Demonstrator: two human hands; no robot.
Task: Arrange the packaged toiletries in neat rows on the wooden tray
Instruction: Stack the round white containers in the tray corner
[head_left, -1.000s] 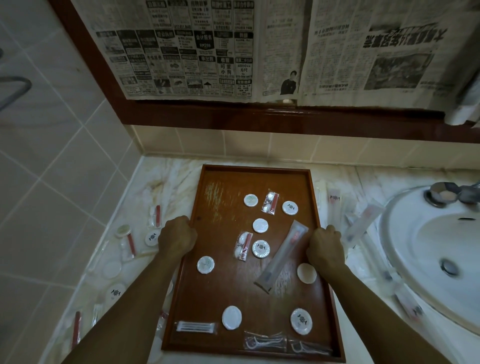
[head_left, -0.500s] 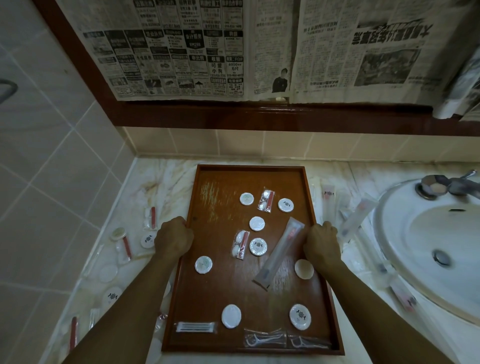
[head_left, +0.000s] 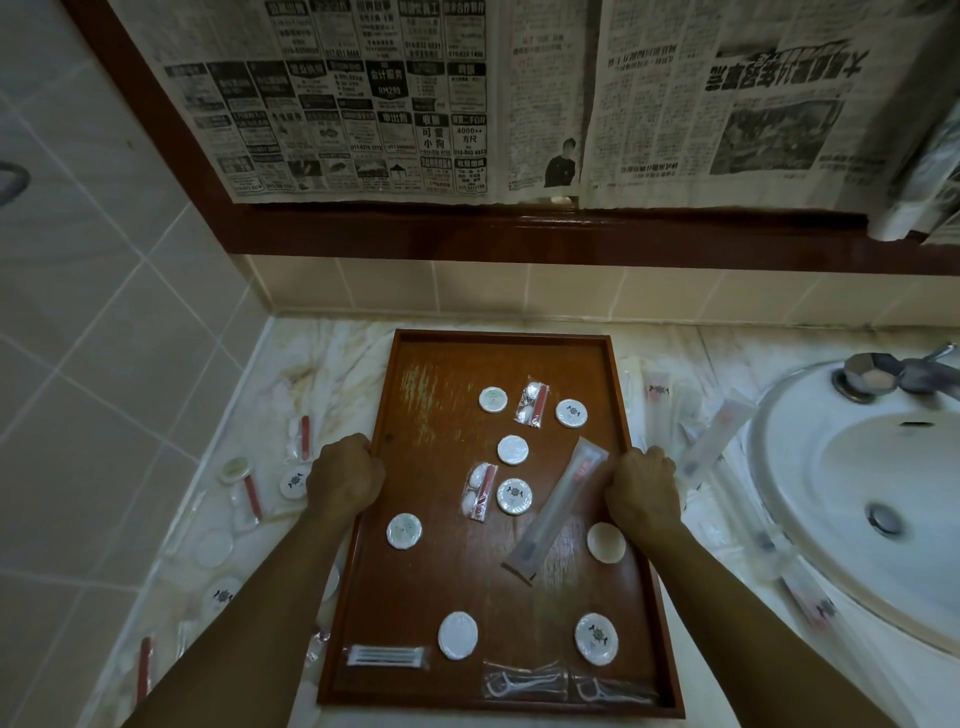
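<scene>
A wooden tray (head_left: 441, 364) lies on the marble counter. My left hand (head_left: 344, 477) grips its left rim and my right hand (head_left: 643, 488) grips its right rim. Scattered on the tray are several round white soap packets (head_left: 404, 530), two clear packets with red sticks and cotton (head_left: 479, 491), a long clear toothbrush sachet (head_left: 556, 510) lying at a slant, a cotton swab packet (head_left: 385, 656) and floss pick packets (head_left: 524, 685) along the near edge.
More packets lie on the counter left of the tray (head_left: 244, 488) and right of it (head_left: 719, 436). A white sink (head_left: 852, 499) with a metal tap (head_left: 883, 375) sits at the right. Tiled wall at left; newspaper covers the mirror behind.
The view has shifted slightly; both hands stay on the tray's rims and the packets keep their places.
</scene>
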